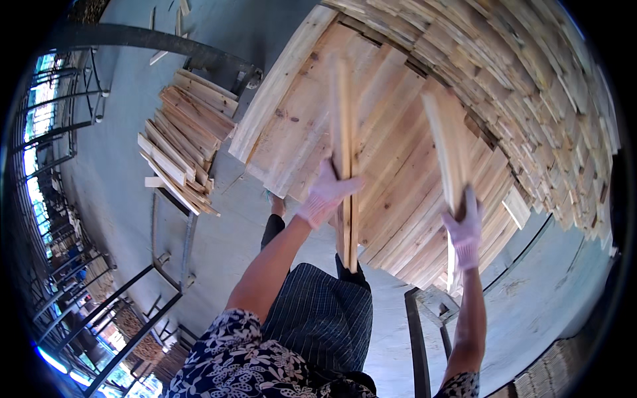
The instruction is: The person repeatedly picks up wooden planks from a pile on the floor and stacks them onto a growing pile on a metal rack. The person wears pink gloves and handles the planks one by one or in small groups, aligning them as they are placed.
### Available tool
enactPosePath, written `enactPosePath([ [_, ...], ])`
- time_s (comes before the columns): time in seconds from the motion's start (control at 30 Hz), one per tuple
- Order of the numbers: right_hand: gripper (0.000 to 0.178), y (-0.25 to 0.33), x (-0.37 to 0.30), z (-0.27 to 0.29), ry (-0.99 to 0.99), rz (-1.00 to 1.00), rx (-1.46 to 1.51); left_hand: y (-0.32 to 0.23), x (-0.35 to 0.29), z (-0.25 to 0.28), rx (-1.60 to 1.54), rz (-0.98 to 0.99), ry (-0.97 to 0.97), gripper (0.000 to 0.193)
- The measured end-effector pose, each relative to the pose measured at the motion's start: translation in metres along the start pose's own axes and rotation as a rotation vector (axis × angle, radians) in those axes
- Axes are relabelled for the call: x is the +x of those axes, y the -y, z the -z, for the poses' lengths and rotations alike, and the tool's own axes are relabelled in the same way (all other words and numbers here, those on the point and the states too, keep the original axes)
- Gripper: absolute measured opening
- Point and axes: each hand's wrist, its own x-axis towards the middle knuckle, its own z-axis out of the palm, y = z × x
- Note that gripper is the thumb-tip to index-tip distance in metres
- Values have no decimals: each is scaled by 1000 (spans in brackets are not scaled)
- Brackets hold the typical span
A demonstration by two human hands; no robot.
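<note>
Both hands wear pale pinkish knit gloves, the right one with a dark patch near the fingers. My left hand (pixel 326 194) is closed around narrow wooden slats (pixel 343 139), held on edge and pointing away from me; they look like two pressed together. Over to the right, my right hand (pixel 464 232) grips another wooden slat (pixel 443 146), tilted, its far end blurred by motion. Beneath both lies a broad layer of pale boards (pixel 391 186) set side by side. A thicker board (pixel 285 83) lies along the left edge of that layer.
A tall stack of boards (pixel 517 86) rises behind and to the right. On the left, loose wood strips (pixel 182 142) are piled on a metal stand (pixel 174 229). A metal frame leg (pixel 418 331) stands near my right arm. Metal racks (pixel 126 331) line the far left.
</note>
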Motion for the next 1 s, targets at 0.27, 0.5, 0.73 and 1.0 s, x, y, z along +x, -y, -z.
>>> enactPosePath([
  [0.27, 88, 169, 194, -73, 77, 503, -503, 104, -88, 115, -783, 321, 72, 79],
  [0.5, 92, 176, 281, -119, 97, 544, -758, 209, -59, 167, -1183, 369, 50, 71],
  [0.73, 95, 171, 286, -127, 124, 560, -776, 171, 23, 118, -1179, 462, -7, 30],
  [1.0, 96, 276, 206, -209, 165, 1221, -1252, 168, 20, 108, -1119, 421, -123, 44],
])
